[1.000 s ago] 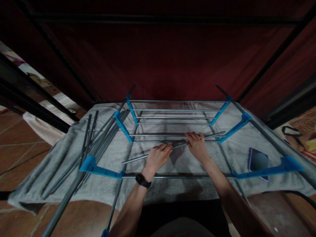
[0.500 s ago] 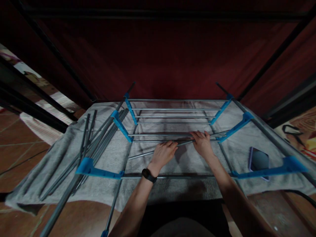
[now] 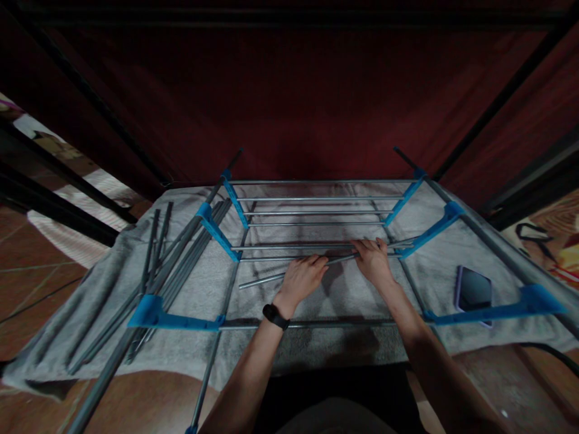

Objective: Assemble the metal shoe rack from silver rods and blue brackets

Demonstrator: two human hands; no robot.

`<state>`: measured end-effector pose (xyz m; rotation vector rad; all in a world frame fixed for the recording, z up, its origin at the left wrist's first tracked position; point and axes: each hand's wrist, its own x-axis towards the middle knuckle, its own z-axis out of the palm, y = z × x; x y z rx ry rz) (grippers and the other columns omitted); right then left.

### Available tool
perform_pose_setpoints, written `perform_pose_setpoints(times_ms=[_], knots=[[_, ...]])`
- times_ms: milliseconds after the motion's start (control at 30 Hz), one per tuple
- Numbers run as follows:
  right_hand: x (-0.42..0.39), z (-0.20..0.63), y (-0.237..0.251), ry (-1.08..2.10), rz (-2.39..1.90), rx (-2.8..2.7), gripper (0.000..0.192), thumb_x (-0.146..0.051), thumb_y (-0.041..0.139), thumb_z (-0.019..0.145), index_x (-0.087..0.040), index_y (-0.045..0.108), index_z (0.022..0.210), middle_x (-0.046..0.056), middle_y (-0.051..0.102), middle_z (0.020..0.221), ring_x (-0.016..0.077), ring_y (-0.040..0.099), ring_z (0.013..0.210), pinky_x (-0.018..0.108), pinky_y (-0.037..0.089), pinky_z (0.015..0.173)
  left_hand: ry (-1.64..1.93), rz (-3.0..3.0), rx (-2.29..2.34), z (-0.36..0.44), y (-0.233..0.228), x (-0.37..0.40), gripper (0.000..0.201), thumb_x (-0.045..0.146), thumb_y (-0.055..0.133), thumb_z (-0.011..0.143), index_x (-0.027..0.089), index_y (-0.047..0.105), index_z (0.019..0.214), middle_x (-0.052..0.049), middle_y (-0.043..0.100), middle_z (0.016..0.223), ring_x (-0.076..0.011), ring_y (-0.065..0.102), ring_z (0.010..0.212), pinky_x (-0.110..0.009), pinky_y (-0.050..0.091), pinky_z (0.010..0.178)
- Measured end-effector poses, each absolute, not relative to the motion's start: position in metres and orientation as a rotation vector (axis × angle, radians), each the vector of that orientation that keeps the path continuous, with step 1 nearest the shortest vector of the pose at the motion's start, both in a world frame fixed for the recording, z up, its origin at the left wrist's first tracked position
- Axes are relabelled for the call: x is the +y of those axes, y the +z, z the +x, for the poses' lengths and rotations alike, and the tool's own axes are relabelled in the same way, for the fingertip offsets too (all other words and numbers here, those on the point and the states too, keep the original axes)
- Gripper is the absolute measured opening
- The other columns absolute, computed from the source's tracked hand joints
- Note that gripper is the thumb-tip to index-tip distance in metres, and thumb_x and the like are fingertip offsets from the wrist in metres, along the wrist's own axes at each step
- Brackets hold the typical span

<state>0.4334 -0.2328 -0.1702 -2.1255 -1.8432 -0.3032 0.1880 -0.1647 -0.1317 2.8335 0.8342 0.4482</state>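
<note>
A metal rack frame (image 3: 316,247) of grey rods and blue plastic brackets (image 3: 217,232) lies on a grey towel (image 3: 81,301). My left hand (image 3: 301,278), with a black watch on the wrist, and my right hand (image 3: 373,260) both grip one loose grey rod (image 3: 262,280). The rod slants from lower left up to the right, its right end near the blue bracket (image 3: 429,232) on the right side. Both hands sit just in front of the frame's middle crossbars.
A bundle of spare grey rods (image 3: 172,265) lies on the towel's left. A phone (image 3: 473,292) rests on the towel at the right. Dark red fabric with black poles fills the back. Tiled floor shows at the left.
Both hands have shifted the loose rod a little to the right and away from me. The view has shifted slightly; the frame stays in place.
</note>
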Motion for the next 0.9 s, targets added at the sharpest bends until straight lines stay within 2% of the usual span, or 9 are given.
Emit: perform_pose_setpoints(times_ms=[467,900], knots=[[-0.235,0.424,-0.164,-0.295,-2.170,-1.869,0.047,-0.011,0.049,0.085,-0.017,0.062,0.130,0.012,0.069,0.122,0.0272,0.054,0.113,0.044,0.023,0.109,0.460,2.824,0.818,0.185,-0.134,-0.161,0.030,0.035,0.046,0.103,0.025,0.067,0.122,-0.004,0.074,0.108,-0.0179,0.071,0.091,-0.029,0.051,0.075],[-0.236,0.404,-0.151,-0.300,-2.191,-1.954,0.045,-0.015,0.044,0.094,-0.014,0.059,0.136,0.014,0.065,0.131,0.0277,0.054,0.118,0.044,0.021,0.111,0.483,2.827,0.861,0.166,-0.139,-0.160,0.031,0.037,0.047,0.103,0.026,0.068,0.121,-0.003,0.076,0.107,-0.0174,0.071,0.090,-0.028,0.051,0.074]])
